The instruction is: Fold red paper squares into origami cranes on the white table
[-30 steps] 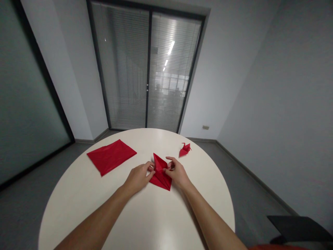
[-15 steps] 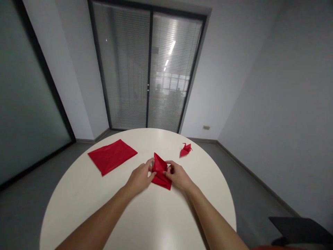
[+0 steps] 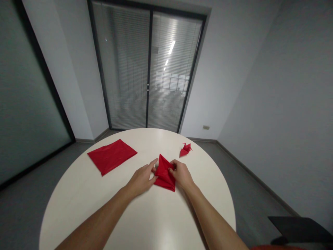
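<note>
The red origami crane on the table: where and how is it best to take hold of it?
Probably pinch the red origami crane at its broad middle, from above, with the nearer right hand once that is free. Its thin, pointed tips spread outward and would likely bend more easily.

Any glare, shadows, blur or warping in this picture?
Head view: pale glare on the near part of the round table; bright streaks in the right glass panel; dark shadow beside the right forearm; soft-looking creases on the folded red paper; black frame leaning, perhaps lens distortion.

Two hands [image 3: 142, 178] [image 3: 184, 176], one table [image 3: 140, 222], one paper crane [image 3: 185, 150], two other red paper pieces [image 3: 164, 172] [image 3: 111, 157]
</note>
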`<state>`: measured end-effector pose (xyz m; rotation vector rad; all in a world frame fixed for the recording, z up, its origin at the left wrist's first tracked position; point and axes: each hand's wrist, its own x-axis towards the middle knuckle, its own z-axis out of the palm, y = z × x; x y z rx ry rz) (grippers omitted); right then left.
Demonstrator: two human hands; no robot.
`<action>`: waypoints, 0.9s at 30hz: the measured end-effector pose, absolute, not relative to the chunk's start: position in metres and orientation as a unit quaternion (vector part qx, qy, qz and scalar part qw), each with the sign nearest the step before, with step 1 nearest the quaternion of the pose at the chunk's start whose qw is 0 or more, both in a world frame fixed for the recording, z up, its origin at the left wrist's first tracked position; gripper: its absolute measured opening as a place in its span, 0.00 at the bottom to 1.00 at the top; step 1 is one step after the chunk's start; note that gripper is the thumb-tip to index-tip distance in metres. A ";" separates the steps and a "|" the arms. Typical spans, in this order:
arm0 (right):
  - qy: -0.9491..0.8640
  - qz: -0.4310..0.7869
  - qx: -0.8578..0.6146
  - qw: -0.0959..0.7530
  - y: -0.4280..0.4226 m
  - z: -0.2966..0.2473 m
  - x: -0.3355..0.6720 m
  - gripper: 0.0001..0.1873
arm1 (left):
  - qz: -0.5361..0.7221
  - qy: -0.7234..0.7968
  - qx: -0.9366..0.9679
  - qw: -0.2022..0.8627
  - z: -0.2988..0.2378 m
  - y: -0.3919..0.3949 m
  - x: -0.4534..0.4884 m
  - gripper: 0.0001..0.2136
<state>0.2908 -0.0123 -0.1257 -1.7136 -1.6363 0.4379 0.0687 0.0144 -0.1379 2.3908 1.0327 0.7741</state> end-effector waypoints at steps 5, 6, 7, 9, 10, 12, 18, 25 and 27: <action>-0.645 0.132 -0.670 0.343 -0.013 -0.123 0.291 0.08 | 0.268 0.342 0.875 0.214 -0.140 0.014 0.069 0.34; -0.646 0.127 -0.669 0.345 -0.012 -0.123 0.290 0.08 | 0.266 0.345 0.875 0.212 -0.139 0.013 0.069 0.33; -0.647 0.123 -0.667 0.348 -0.012 -0.123 0.290 0.08 | 0.266 0.348 0.874 0.210 -0.138 0.013 0.069 0.33; -0.650 0.122 -0.661 0.355 -0.013 -0.123 0.290 0.07 | 0.266 0.356 0.872 0.207 -0.137 0.013 0.070 0.32; -0.650 0.128 -0.655 0.362 -0.013 -0.123 0.290 0.06 | 0.266 0.360 0.870 0.206 -0.136 0.013 0.069 0.32; -0.652 0.152 -0.641 0.377 -0.013 -0.122 0.290 0.06 | 0.262 0.371 0.867 0.205 -0.136 0.014 0.069 0.32; -0.635 0.222 -0.605 0.426 -0.014 -0.122 0.284 0.13 | 0.247 0.415 0.856 0.185 -0.134 0.014 0.069 0.30; -0.653 0.279 -0.560 0.428 -0.022 -0.125 0.279 0.33 | 0.248 0.478 0.829 0.153 -0.130 0.014 0.069 0.31; -0.670 0.292 -0.545 0.410 -0.025 -0.124 0.278 0.38 | 0.252 0.483 0.825 0.155 -0.130 0.014 0.069 0.31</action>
